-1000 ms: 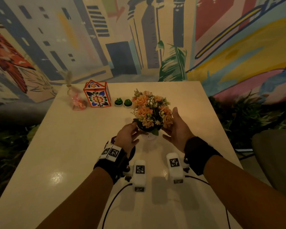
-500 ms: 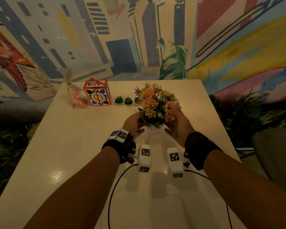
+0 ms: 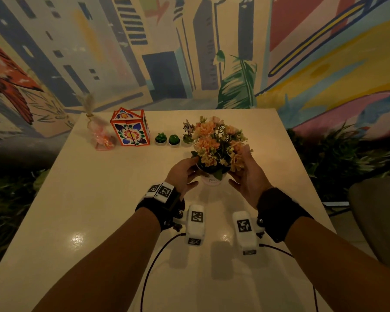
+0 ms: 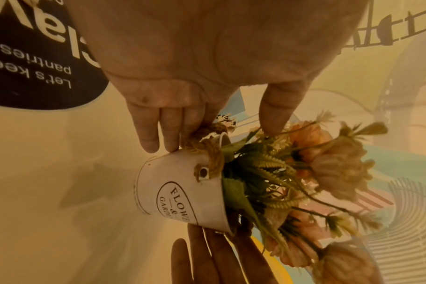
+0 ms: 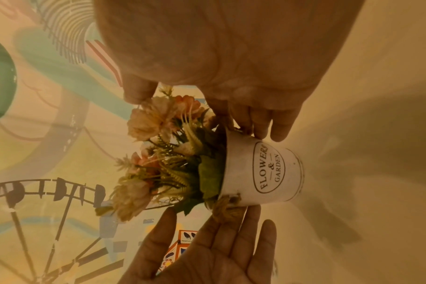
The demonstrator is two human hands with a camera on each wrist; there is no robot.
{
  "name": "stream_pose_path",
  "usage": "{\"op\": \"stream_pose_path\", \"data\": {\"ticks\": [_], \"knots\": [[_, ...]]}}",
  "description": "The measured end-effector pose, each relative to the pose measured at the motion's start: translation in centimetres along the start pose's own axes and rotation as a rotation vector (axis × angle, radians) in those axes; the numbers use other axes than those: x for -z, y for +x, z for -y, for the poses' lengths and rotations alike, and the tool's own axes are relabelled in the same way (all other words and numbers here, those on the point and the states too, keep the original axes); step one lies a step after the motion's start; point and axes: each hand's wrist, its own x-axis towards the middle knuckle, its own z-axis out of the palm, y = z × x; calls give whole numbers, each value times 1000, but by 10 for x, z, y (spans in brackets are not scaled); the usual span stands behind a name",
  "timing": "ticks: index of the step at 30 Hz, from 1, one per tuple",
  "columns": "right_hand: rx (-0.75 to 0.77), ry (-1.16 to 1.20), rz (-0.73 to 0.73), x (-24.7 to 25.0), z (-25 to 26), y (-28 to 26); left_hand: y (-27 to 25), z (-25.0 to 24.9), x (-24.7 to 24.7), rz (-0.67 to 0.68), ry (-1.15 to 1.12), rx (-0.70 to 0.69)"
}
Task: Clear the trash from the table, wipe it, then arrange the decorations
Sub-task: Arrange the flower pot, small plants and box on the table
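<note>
1 white flower pot [image 3: 212,180] stands upright on the table [image 3: 99,199], blooms pointing up, just right of 2 small green cacti [image 3: 167,138] — left hand [image 3: 181,174] and right hand [image 3: 248,176] flank it, straight fingers touching its rim, nothing curled round it.

One head view from above and behind the hands, two wrist views close in from opposite sides.

The head camera looks forward and down along both forearms, taking in the whole desk [image 3: 81,199] and the painted wall [image 3: 324,64] behind it. The left wrist camera looks along the left hand [image 4: 207,57], very near the white flower pot [image 4: 178,192], which lies sideways in its picture. The right wrist camera looks along the right hand [image 5: 231,48] at the same pot from the other side. All three share the pot; each wrist view also catches the opposite hand.
</note>
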Motion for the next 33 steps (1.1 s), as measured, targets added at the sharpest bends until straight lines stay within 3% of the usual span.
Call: {"op": "stream_pose_path", "data": {"ticks": [21, 27, 33], "knots": [[33, 45, -64, 20, 7, -11, 8, 4, -22, 59, 70, 47], [28, 74, -87, 30, 8, -9, 7, 9, -28, 94, 125, -6], [31, 69, -72, 34, 5, -10, 5, 14, -31, 48, 83, -4]]}}
